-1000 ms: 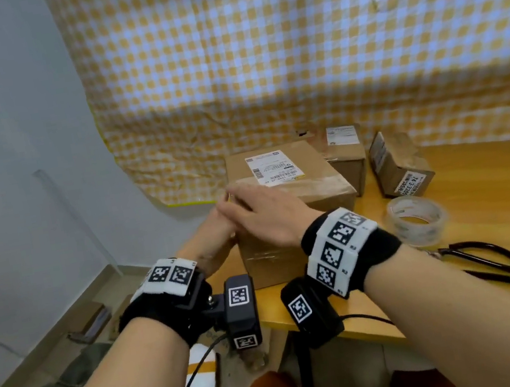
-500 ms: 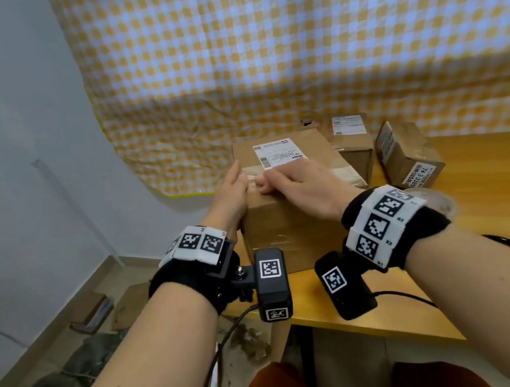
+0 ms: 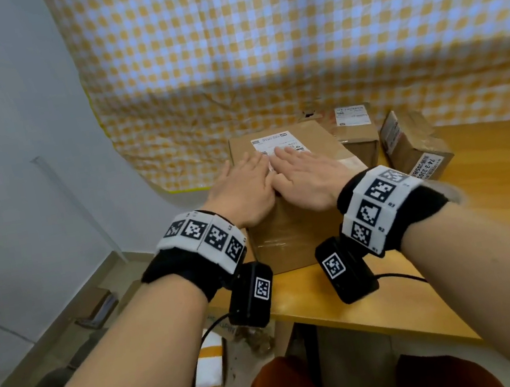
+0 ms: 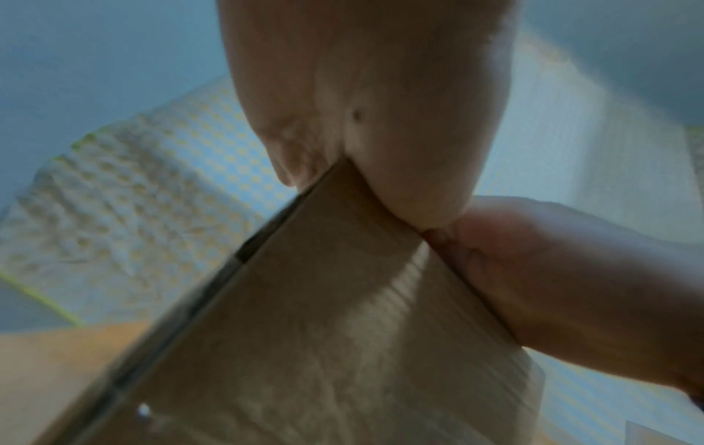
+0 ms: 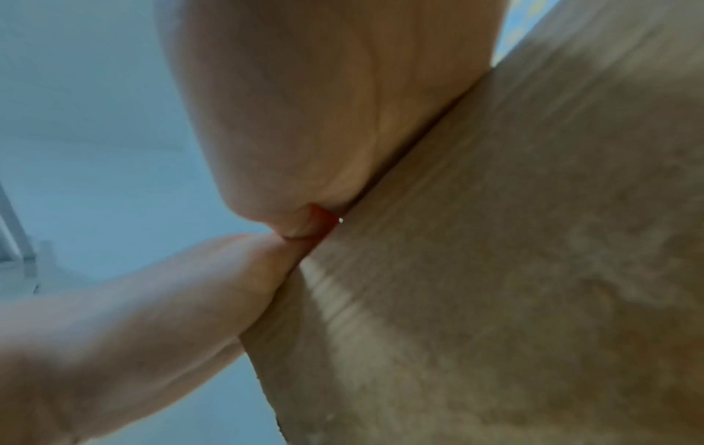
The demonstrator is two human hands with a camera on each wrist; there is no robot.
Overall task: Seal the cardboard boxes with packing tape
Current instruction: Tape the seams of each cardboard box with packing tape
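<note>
Right now both hands are lying flat on the top of the big cardboard box (image 3: 294, 193), which is sitting at the near left corner of the table (image 3: 498, 186). The left hand (image 3: 241, 192) is pressing along the top's left edge, fingers straight and pointing far; the right hand (image 3: 307, 181) is lying just beside it, touching it, fingers spread straight over the white shipping label (image 3: 275, 144). Neither grip is pinching anything; both are laid out flat. In the wrist views the heels of both palms are bearing on the near top edge, and a glossy strip of clear tape (image 4: 400, 331) is running down the near face directly under them.

So the seam appears to be running near to far, under and between the two palms, and any smoothing stroke is probably going along that line, with both hands equally close.

Two smaller boxes are standing further right: one (image 3: 355, 136) against the checked yellow cloth (image 3: 288, 35) hanging behind, another (image 3: 414, 146) tilted beside it. The table is pale wood; a grey wall (image 3: 1, 134) and cluttered floor are showing to the left.
</note>
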